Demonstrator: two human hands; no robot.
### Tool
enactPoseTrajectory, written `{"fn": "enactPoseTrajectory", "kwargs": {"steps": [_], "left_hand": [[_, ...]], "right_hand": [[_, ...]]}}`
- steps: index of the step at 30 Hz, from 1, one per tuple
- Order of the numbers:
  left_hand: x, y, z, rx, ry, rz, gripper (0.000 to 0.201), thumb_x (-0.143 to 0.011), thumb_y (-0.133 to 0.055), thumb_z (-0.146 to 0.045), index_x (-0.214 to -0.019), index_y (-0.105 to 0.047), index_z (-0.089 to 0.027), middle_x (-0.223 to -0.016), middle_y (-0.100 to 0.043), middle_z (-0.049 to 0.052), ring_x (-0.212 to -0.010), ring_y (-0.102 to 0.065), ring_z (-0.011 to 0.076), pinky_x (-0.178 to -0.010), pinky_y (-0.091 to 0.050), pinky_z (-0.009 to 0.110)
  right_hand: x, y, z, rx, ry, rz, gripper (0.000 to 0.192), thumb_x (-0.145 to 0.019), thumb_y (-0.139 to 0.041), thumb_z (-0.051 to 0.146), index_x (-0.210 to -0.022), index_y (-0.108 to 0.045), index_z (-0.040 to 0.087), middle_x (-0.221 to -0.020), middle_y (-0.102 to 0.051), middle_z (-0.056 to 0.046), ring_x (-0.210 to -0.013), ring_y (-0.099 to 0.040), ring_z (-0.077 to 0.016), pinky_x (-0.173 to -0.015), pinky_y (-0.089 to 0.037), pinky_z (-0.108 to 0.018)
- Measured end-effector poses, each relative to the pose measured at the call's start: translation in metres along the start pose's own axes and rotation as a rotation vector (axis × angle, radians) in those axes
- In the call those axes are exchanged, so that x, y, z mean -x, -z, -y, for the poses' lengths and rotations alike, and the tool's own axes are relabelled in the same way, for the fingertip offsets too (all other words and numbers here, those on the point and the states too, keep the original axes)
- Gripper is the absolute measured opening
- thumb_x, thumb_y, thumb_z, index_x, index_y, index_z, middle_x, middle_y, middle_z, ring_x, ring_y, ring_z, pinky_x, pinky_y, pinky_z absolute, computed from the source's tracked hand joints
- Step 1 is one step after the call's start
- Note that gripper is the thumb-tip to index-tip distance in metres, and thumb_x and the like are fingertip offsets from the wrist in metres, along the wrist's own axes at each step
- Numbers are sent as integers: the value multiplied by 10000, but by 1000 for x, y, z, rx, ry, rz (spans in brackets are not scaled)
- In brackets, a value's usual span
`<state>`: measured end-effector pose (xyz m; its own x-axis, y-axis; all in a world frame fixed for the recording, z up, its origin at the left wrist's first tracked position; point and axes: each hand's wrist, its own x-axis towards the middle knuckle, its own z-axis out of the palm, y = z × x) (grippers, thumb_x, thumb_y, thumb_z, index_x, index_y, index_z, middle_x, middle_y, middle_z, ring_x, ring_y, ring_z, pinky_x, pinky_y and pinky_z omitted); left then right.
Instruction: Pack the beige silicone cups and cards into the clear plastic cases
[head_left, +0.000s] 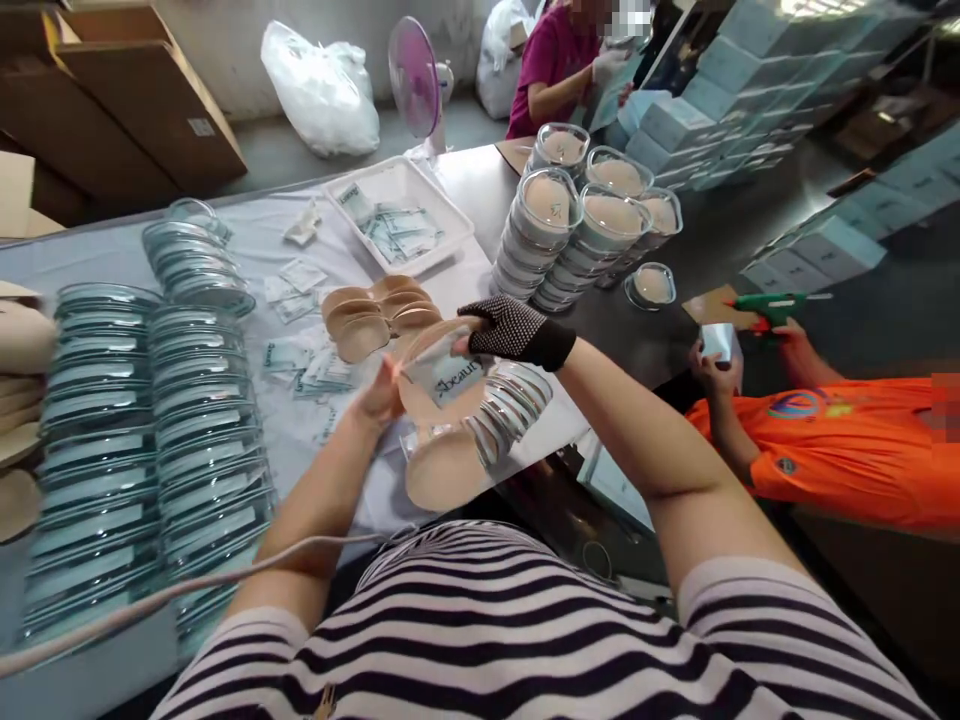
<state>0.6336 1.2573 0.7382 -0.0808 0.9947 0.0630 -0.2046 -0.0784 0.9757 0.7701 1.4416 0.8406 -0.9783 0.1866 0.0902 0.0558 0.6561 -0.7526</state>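
My left hand (381, 392) holds a beige pad (439, 395) from the left side. My right hand (510, 328), in a black dotted glove, pinches the top edge of the same pad together with a clear sachet printed "Beauty" (454, 378) lying on it. Below the hands lie another beige pad (442, 470) and a short row of clear plastic lids (510, 405). A fan of beige pads (375, 312) rests on the white cloth just beyond my left hand.
Rows of clear lids (150, 440) fill the left of the table. A white tray (439, 205) holds sachets. Stacked filled clear cases (585, 225) stand at the back right. A person in orange (840, 445) holds a green glue gun (772, 305); another person in magenta (559, 65) sits behind.
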Motion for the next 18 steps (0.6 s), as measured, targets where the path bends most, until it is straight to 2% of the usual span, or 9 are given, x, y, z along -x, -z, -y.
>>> {"fn": "enactPoseTrajectory", "kwargs": {"steps": [2, 4, 6, 8, 10, 12, 15, 18], "left_hand": [[9, -9, 24, 288, 140, 66, 1113, -634, -162, -1015, -1276, -546, -192, -1135, -672, 181, -1062, -641, 365, -820, -530, 541], [16, -21, 52, 433, 183, -34, 1102, -657, -97, -1000, -1290, -544, -216, -1158, -673, 177, -1096, -628, 370, -830, -512, 580], [21, -30, 74, 484, 154, -240, 990, -739, -117, -946, -1275, -557, -239, -1205, -663, 156, -1146, -607, 358, -862, -494, 598], [25, -33, 84, 516, 145, -432, 833, -835, -167, -850, -1200, -597, -237, -1199, -672, 134, -1161, -603, 334, -901, -487, 585], [28, -31, 83, 599, 163, -542, 694, -906, -205, -721, -1158, -613, -219, -1185, -682, 126, -1138, -619, 307, -937, -493, 555], [31, -27, 76, 692, 167, -550, 608, -925, -260, -622, -1216, -591, -204, -1212, -676, 125, -1118, -635, 295, -957, -502, 540], [34, -25, 65, 697, 117, -557, 613, -885, -384, -610, -1318, -541, -206, -1242, -665, 118, -1105, -648, 300, -949, -521, 529], [30, -26, 61, 593, 98, -638, 658, -843, -424, -655, -1314, -547, -213, -1230, -668, 113, -1095, -652, 290, -921, -542, 477]], "right_hand": [[-1, -10, 5, 119, -47, -194, 287, -843, -672, 336, -1033, -723, 126, -919, -740, -54, -878, -679, -206, -809, -531, -315], [7, -40, 4, 256, -117, -303, 240, -859, -646, 287, -1045, -728, 159, -1014, -743, -76, -986, -678, -245, -908, -517, -376], [24, -80, 2, 332, -150, -248, 233, -884, -606, 247, -1070, -728, 179, -1126, -730, -102, -1082, -659, -275, -977, -498, -414], [44, -120, -2, 334, -143, -169, 271, -912, -555, 233, -1129, -709, 184, -1233, -694, -118, -1149, -632, -286, -1004, -493, -415], [61, -148, -7, 297, -141, -191, 313, -901, -553, 228, -1183, -678, 178, -1290, -662, -126, -1170, -617, -286, -1009, -493, -401], [70, -161, -11, 240, -183, -298, 346, -840, -607, 214, -1178, -662, 167, -1263, -665, -137, -1136, -626, -289, -989, -502, -395], [73, -163, -13, 98, -195, -365, 418, -786, -676, 275, -1187, -638, 163, -1201, -673, -130, -1092, -642, -278, -959, -522, -407], [69, -165, -12, -80, -117, -298, 725, -700, -779, 461, -1332, -564, 178, -1354, -592, -130, -1249, -572, -291, -1061, -477, -422]]}}
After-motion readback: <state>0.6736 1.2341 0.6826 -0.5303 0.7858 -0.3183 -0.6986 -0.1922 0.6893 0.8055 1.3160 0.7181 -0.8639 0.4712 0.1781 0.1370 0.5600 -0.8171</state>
